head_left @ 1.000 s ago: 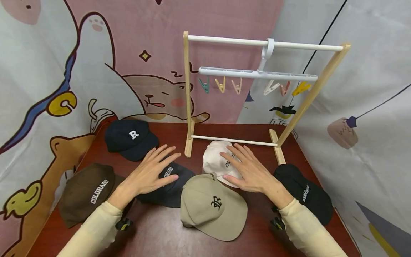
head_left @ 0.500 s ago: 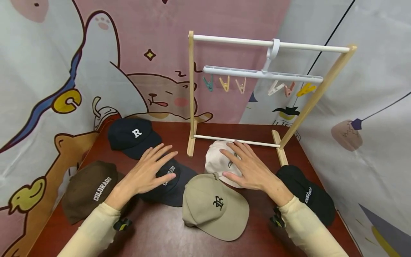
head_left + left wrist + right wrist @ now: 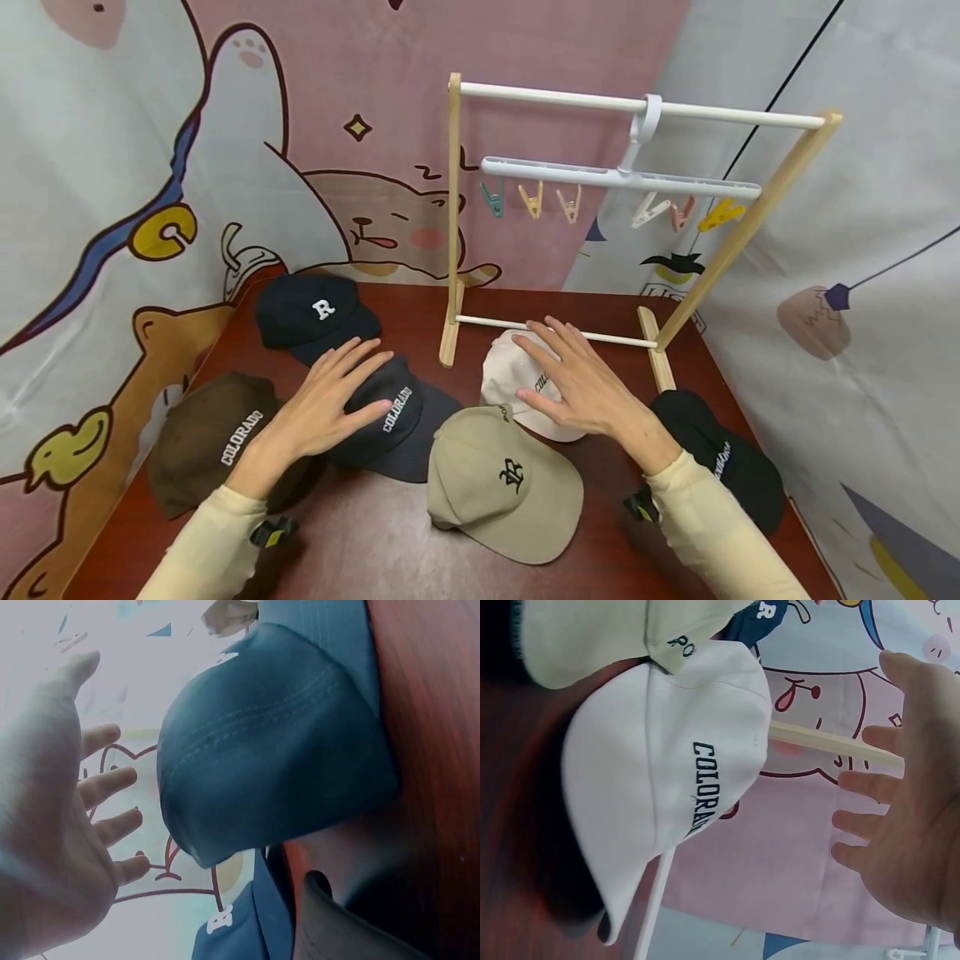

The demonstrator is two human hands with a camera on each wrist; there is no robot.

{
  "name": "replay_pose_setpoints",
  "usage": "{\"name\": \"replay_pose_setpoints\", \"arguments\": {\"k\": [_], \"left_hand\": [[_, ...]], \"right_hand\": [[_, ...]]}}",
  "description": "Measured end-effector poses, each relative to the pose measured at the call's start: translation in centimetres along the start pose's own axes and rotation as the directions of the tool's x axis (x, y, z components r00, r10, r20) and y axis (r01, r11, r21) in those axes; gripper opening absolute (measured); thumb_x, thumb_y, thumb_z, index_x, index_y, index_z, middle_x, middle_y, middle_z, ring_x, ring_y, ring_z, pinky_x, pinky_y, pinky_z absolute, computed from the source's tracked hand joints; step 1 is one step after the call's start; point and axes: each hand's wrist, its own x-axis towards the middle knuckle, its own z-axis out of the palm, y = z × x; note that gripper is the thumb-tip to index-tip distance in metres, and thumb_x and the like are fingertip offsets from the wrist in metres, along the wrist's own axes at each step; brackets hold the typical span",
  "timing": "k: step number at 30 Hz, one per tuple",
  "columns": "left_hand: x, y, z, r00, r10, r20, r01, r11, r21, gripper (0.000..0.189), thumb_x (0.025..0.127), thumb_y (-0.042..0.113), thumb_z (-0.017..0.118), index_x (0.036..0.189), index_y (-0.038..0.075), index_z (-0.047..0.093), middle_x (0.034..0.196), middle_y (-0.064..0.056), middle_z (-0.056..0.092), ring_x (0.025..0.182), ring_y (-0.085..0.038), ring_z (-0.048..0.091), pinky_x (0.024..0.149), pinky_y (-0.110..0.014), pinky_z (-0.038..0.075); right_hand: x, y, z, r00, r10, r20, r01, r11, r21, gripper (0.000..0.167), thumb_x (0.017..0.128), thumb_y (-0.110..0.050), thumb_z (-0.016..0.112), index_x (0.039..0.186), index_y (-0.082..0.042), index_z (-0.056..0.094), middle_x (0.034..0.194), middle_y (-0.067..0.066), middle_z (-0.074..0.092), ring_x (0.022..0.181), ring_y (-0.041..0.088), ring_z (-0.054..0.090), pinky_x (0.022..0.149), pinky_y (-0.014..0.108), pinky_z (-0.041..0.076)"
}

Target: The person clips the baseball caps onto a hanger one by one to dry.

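1. Plainly, we see both hands raised over the surface [image 3: 375, 542], fingers extended and spread.
2. Our left hand [image 3: 317, 410] hovers by the slate cap [image 3: 408, 437] marked COLORADO; the left wrist view shows a gap between the two.
3. Our right hand [image 3: 588, 387] hovers at the white cap [image 3: 510, 379], covering part of its lettering in the head view; the right wrist view shows it apart from the cap.
4. Between our forearms lies the beige cap [image 3: 476, 467], its brim pointing to our right and towards us. It overlaps the edges of the slate and white caps from where we look, though we cannot quite tell whether it touches them.
5. On our left sits the brown cap [image 3: 202, 442], with the navy cap [image 3: 303, 312] bearing an R farther back.
6. Beside our right forearm rests the black cap [image 3: 750, 483], partly hidden by the sleeve [image 3: 720, 533].
7. Behind the white cap we have the rack [image 3: 454, 208], with the hanger [image 3: 555, 172] hooked on its top rod and coloured clips [image 3: 532, 200] hanging below.
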Motion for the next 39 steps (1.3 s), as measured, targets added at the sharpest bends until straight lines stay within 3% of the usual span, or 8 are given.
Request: {"name": "replay_pose_setpoints", "arguments": {"k": [9,15,24,32,39], "left_hand": [[-1.1,-0.6,-0.1,0.994,-0.100,-0.044,0.099,0.995,-0.031,0.069,0.108,0.042,0.075,0.170,0.021,0.052,0.177,-0.021,0.047,0.166,-0.052,0.038,0.127,-0.079,0.034],[-1.6,-0.9,-0.2,0.980,-0.195,-0.022,0.193,0.977,-0.090,0.069,0.111,0.044,0.072,0.170,0.017,0.050,0.178,-0.024,0.044,0.163,-0.052,0.043,0.126,-0.078,0.038],[-2.1,-1.2,0.3,0.963,-0.270,-0.019,0.266,0.957,-0.119,0.070,0.113,0.044,0.067,0.171,0.008,0.047,0.174,-0.027,0.047,0.155,-0.053,0.054,0.123,-0.074,0.046],[-2.1,-1.1,0.3,0.917,-0.396,-0.050,0.384,0.910,-0.158,0.066,0.112,0.041,0.068,0.160,-0.002,0.057,0.150,-0.029,0.070,0.133,-0.048,0.072,0.110,-0.067,0.057],[-2.2,-1.5,0.5,0.864,-0.500,-0.066,0.476,0.852,-0.220,0.061,0.109,0.046,0.072,0.146,-0.002,0.070,0.128,-0.026,0.082,0.114,-0.040,0.082,0.097,-0.059,0.064]], "right_hand": [[1.9,0.0,-1.4,0.999,-0.005,-0.042,0.006,1.000,0.009,0.084,0.105,-0.051,0.074,0.173,-0.011,0.045,0.178,0.019,0.046,0.170,0.046,0.035,0.139,0.066,0.028],[3.6,0.1,-2.6,0.998,-0.010,-0.070,0.010,1.000,0.000,0.084,0.106,-0.051,0.072,0.173,-0.009,0.044,0.176,0.021,0.047,0.170,0.046,0.035,0.139,0.064,0.028],[6.4,0.2,-4.8,0.985,-0.021,-0.173,0.025,0.999,0.020,0.082,0.104,-0.043,0.077,0.170,-0.006,0.047,0.171,0.023,0.051,0.166,0.048,0.041,0.136,0.064,0.034],[9.2,0.3,-7.0,0.979,0.029,-0.201,-0.020,0.999,0.048,0.080,0.107,-0.044,0.073,0.171,-0.005,0.045,0.173,0.022,0.050,0.168,0.044,0.039,0.138,0.061,0.032],[11.4,0.8,-8.3,0.951,-0.019,-0.307,0.030,0.999,0.034,0.076,0.105,-0.039,0.074,0.164,0.003,0.052,0.166,0.026,0.056,0.159,0.045,0.050,0.135,0.060,0.036]]}}
